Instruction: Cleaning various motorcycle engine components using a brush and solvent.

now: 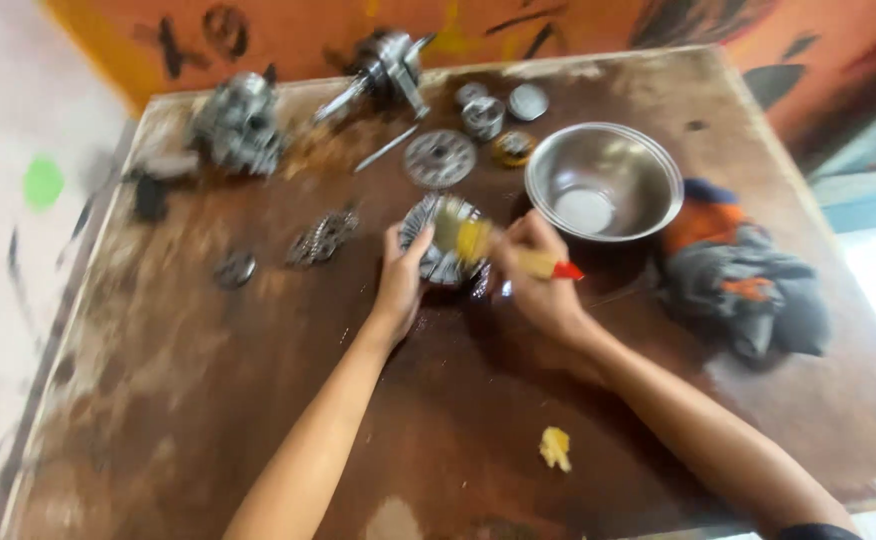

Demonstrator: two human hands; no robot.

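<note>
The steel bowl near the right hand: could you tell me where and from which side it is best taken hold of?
Grip the steel bowl by its flared rim on the near-right edge, coming from above. It stands upright and open, so the rim is exposed. The cloth heap lies close on that side, and metal parts crowd the left.

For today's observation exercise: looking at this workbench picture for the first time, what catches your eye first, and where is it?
At the centre, the left hand steadies a round toothed metal part while the right hand holds a yellow-bristled brush against it. Just right of them stands a shiny steel bowl, with a crumpled grey and orange rag beside it. More metal engine parts lie along the brown table's far edge.
</note>
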